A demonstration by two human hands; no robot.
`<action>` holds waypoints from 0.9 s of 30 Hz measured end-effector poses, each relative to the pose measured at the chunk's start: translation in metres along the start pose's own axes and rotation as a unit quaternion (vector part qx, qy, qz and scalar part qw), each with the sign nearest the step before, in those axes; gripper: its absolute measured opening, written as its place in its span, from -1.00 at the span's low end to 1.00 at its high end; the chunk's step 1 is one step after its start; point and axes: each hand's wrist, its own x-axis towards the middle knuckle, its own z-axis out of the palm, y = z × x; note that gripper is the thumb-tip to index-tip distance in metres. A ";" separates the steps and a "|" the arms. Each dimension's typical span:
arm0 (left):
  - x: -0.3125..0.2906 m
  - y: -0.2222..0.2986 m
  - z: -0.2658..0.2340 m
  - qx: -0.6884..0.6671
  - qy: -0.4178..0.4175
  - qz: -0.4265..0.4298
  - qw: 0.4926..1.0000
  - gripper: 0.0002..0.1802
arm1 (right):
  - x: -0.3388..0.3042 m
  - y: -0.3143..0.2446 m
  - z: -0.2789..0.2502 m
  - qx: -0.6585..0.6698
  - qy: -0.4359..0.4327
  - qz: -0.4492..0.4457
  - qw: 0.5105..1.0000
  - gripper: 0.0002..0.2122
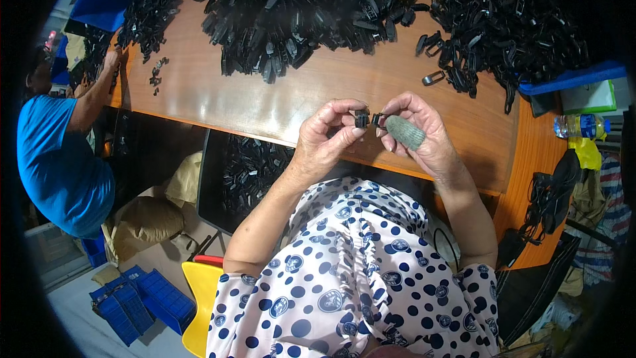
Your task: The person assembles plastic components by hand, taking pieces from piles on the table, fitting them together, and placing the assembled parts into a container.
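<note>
Above the near side of the wooden table, my left hand (319, 134) pinches a small black plastic piece (361, 119) between thumb and fingers. Close by on the right, my right hand (430, 134) grips another small black piece (376, 120), mostly hidden by the fingers. A grey knitted finger cover (405, 132) sits on my right thumb. The two pieces are almost end to end; whether they touch I cannot tell. Beyond my hands lies a large heap of black plastic pieces (285, 20), and one with an open frame (433, 78) rests apart on the right.
A second black heap (510, 20) fills the far right. Tiny parts (158, 74) lie at left. Below the table edge is a black tray (213, 192) of pieces. A bottle (582, 126) stands right. A co-worker in blue (63, 159) reaches in at left, near blue crates (122, 308).
</note>
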 end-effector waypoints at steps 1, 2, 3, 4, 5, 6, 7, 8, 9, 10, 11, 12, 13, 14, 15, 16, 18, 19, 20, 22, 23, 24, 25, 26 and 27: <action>-0.001 0.000 -0.001 0.053 -0.004 0.019 0.998 -0.68 | 0.000 0.001 -0.001 0.001 0.001 0.000 1.000 -0.78; -0.001 0.000 0.000 0.053 -0.005 0.018 0.998 -0.68 | 0.000 0.002 -0.002 0.007 -0.001 0.000 1.000 -0.79; 0.001 0.001 0.001 0.107 0.002 0.058 0.993 -0.70 | 0.000 0.003 -0.002 0.014 -0.003 0.000 1.000 -0.80; 0.002 0.001 0.002 0.160 0.009 0.098 0.982 -0.73 | 0.000 0.003 -0.002 0.015 -0.001 0.001 1.000 -0.80; 0.003 0.002 0.002 0.159 0.008 0.096 0.983 -0.73 | 0.000 0.003 -0.002 0.015 -0.003 -0.002 1.000 -0.80; 0.004 0.006 0.003 0.195 0.011 0.139 0.971 -0.73 | -0.001 0.003 -0.002 0.015 -0.005 -0.005 1.000 -0.79; 0.004 0.008 0.003 0.231 0.015 0.182 0.956 -0.74 | -0.001 0.001 -0.001 0.016 -0.005 -0.003 1.000 -0.79; 0.004 0.008 0.003 0.231 0.015 0.180 0.956 -0.74 | -0.002 -0.001 0.000 0.010 -0.014 0.008 1.000 -0.79; 0.004 0.007 0.002 0.237 0.008 0.184 0.954 -0.74 | -0.002 -0.003 0.000 0.004 -0.023 0.019 1.000 -0.78; 0.004 0.007 0.002 0.242 0.001 0.188 0.952 -0.74 | -0.003 -0.003 0.000 0.005 -0.022 0.019 1.000 -0.78; 0.004 0.008 0.001 0.242 0.000 0.187 0.952 -0.74 | -0.003 -0.003 -0.001 0.015 -0.032 0.028 0.999 -0.79; 0.003 0.008 -0.001 0.258 -0.008 0.187 0.948 -0.74 | -0.003 -0.003 -0.002 0.026 -0.042 0.037 0.998 -0.79; 0.002 0.008 -0.002 0.274 -0.017 0.187 0.943 -0.75 | -0.003 -0.003 -0.004 0.026 -0.040 0.038 0.998 -0.79; 0.001 0.010 -0.003 0.273 -0.017 0.186 0.944 -0.75 | -0.002 -0.003 -0.006 0.034 -0.044 0.057 0.997 -0.79; -0.001 0.013 -0.004 0.288 -0.023 0.181 0.940 -0.77 | -0.001 -0.002 -0.008 0.041 -0.049 0.076 0.995 -0.79; -0.003 0.015 -0.004 0.304 -0.027 0.175 0.936 -0.80 | -0.001 -0.003 -0.007 0.042 -0.049 0.078 0.995 -0.79; -0.007 0.016 -0.005 0.334 -0.027 0.192 0.922 -0.80 | 0.001 -0.009 -0.004 -0.022 -0.036 0.116 0.992 -0.80; -0.010 0.016 -0.006 0.364 -0.029 0.211 0.907 -0.80 | 0.001 -0.010 -0.001 -0.021 -0.038 0.118 0.992 -0.80; -0.013 0.018 -0.006 0.365 -0.027 0.209 0.907 -0.80 | 0.000 -0.011 0.002 -0.036 -0.028 0.143 0.989 -0.83; -0.020 0.023 -0.005 0.401 -0.038 0.211 0.890 -0.79 | -0.001 -0.008 0.007 -0.050 -0.024 0.168 0.984 -0.85; -0.023 0.024 -0.004 0.394 -0.046 0.204 0.895 -0.77 | -0.003 -0.007 0.007 -0.028 -0.016 0.217 0.976 -0.86; -0.026 0.023 -0.004 0.387 -0.049 0.203 0.898 -0.77 | -0.005 -0.004 0.008 -0.006 -0.008 0.264 0.964 -0.87; -0.029 0.021 -0.005 0.388 -0.055 0.194 0.899 -0.77 | -0.007 0.003 0.007 0.015 -0.013 0.271 0.962 -0.88; -0.033 0.019 -0.007 0.388 -0.060 0.186 0.901 -0.77 | -0.008 0.005 0.009 0.013 -0.022 0.272 0.962 -0.88; -0.035 0.021 -0.007 0.353 -0.051 0.162 0.920 -0.75 | -0.007 0.005 0.012 0.033 -0.021 0.275 0.961 -0.88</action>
